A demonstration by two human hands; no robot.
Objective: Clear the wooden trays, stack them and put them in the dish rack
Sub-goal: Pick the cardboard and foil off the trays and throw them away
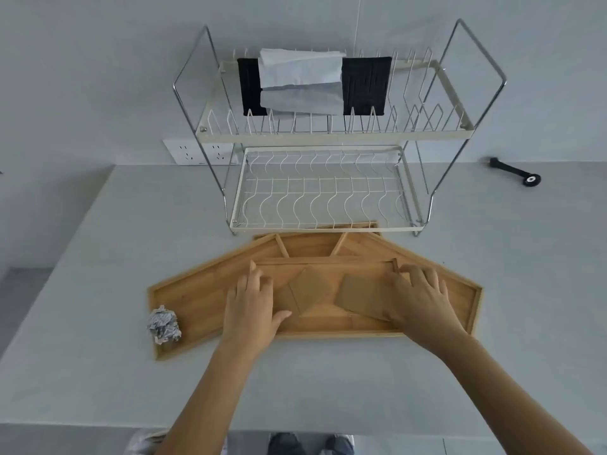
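We judge the clearing step is in hand: our left hand (251, 307) and right hand (418, 298) lie spread flat, gripping nothing, on the middle tray (328, 325) at mid-frame. Next we must lift out two cardboard pieces (310, 289) and one crumpled paper ball (163, 324). We count three wooden trays; the dish rack (328, 188) stands above.

both hands (253, 303) (423, 300) flat on cardboard pieces (310, 289) in overlapping wooden trays (203, 290) before dish rack (328, 192)

rear tray (348, 225): mostly hidden behind the rack (325, 228)
right card (361, 298): partly under right hand (422, 298)
shoes (310, 444): cut off by bottom edge
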